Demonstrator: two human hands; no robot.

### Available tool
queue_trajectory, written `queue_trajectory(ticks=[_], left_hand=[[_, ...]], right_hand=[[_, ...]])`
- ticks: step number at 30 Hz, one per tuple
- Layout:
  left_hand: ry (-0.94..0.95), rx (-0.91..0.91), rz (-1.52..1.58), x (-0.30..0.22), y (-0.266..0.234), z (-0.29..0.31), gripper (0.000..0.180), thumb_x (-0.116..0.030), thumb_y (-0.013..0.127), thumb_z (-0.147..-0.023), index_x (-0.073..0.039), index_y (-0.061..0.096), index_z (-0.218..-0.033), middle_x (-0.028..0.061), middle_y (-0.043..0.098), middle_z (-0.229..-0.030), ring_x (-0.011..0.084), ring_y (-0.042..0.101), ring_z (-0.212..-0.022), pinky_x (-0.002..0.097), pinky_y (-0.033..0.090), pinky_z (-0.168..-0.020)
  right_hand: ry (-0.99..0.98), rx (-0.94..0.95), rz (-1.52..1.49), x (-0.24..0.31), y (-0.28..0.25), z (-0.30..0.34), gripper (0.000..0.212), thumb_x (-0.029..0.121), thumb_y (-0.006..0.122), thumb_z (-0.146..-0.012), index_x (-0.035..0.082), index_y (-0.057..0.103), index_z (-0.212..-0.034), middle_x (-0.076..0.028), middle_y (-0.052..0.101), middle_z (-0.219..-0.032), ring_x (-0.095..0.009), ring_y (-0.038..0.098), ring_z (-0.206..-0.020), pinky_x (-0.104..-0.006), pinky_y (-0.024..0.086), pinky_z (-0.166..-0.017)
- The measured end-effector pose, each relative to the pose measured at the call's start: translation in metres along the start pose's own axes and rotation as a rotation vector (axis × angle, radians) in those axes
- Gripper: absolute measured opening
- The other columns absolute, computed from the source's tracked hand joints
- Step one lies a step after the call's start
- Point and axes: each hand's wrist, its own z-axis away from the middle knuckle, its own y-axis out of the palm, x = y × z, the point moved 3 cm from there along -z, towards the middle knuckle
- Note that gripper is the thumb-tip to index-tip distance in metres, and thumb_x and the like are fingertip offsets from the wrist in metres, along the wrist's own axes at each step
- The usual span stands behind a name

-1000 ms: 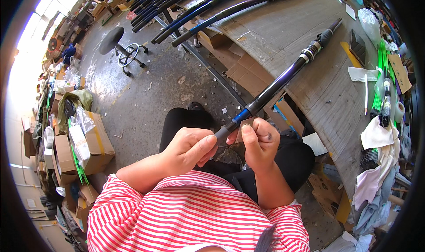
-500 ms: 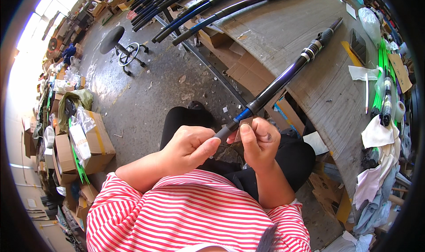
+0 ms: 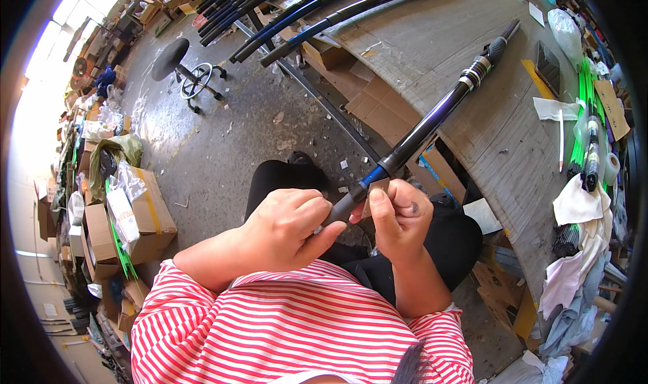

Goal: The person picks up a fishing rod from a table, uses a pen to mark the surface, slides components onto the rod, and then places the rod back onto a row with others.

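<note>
A dark telescopic fishing rod (image 3: pixel 432 122) slants from the table down to my lap, with a blue band and a grey butt end nearest me. My left hand (image 3: pixel 287 225) is closed around that grey end, its thumb stretched out beside it. Just to the right, my right hand (image 3: pixel 403 222) pinches a small brown flat piece (image 3: pixel 376 194) between thumb and fingers, against the rod just below the blue band. What the piece is made of I cannot make out. The right fingertips behind the rod are partly hidden.
More rods (image 3: pixel 337 16) lie across the far edge of the grey table (image 3: pixel 472 154). Green rods (image 3: pixel 582 117), cloths (image 3: pixel 574 215) and a plastic bag (image 3: pixel 564 32) line its right side. A round stool (image 3: pixel 170 60) stands at far left, cardboard boxes (image 3: pixel 152 215) nearer on the left.
My left hand has shifted slightly right along the grey end, and its thumb now points more outward. The right hand and brown piece have barely moved.
</note>
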Motion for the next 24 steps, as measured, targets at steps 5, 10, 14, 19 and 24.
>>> queue_trajectory(ticks=[5,10,14,19,24], left_hand=[[0.064,-0.013,-0.141,-0.0037,0.0023,0.002,0.017,-0.009,0.064,-0.072,0.001,0.052,-0.076,0.0106,0.049,-0.066,0.0241,0.049,-0.053,0.0326,0.041,-0.046],[0.154,-0.09,-0.215,-0.0063,0.0045,0.002,0.022,-0.005,0.065,-0.068,0.007,0.055,-0.083,0.0128,0.055,-0.071,0.0229,0.051,-0.053,0.0309,0.042,-0.045],[0.191,-0.095,-0.306,-0.009,0.0051,0.0027,0.033,-0.006,0.066,-0.067,0.011,0.054,-0.093,0.0134,0.056,-0.076,0.022,0.053,-0.058,0.0302,0.045,-0.049],[0.159,-0.097,-0.335,-0.0076,0.0074,0.0072,0.04,-0.009,0.067,-0.067,0.013,0.053,-0.098,0.0117,0.054,-0.076,0.02,0.052,-0.059,0.0285,0.045,-0.051],[0.181,-0.145,-0.324,-0.0092,0.0077,0.0067,0.037,-0.001,0.067,-0.064,0.013,0.054,-0.096,0.0148,0.057,-0.075,0.0221,0.057,-0.059,0.0283,0.048,-0.049]], right_hand=[[-0.011,0.031,0.069,0.0002,-0.0025,-0.0002,0.026,0.0,0.046,-0.084,0.002,0.041,-0.059,-0.012,0.058,-0.059,-0.01,0.054,-0.05,-0.0228,0.047,-0.047],[0.021,-0.008,0.011,-0.0013,-0.0025,0.0017,0.021,0.0,0.05,-0.083,-0.001,0.048,-0.062,-0.008,0.059,-0.061,-0.008,0.054,-0.052,-0.0207,0.043,-0.046],[0.006,0.014,0.045,0.0018,-0.0023,-0.0001,0.026,0.002,0.047,-0.085,0.002,0.041,-0.06,-0.012,0.059,-0.06,-0.01,0.055,-0.05,-0.0231,0.048,-0.048],[0.022,0.011,0.024,0.0008,-0.0026,0.0003,0.025,0.002,0.047,-0.085,0.001,0.043,-0.06,-0.012,0.059,-0.06,-0.01,0.054,-0.05,-0.0225,0.048,-0.047],[0.022,0.032,0.063,0.0002,-0.0046,0.0004,0.025,0.002,0.047,-0.085,0.001,0.043,-0.061,-0.013,0.059,-0.06,-0.01,0.054,-0.05,-0.0225,0.047,-0.047]])
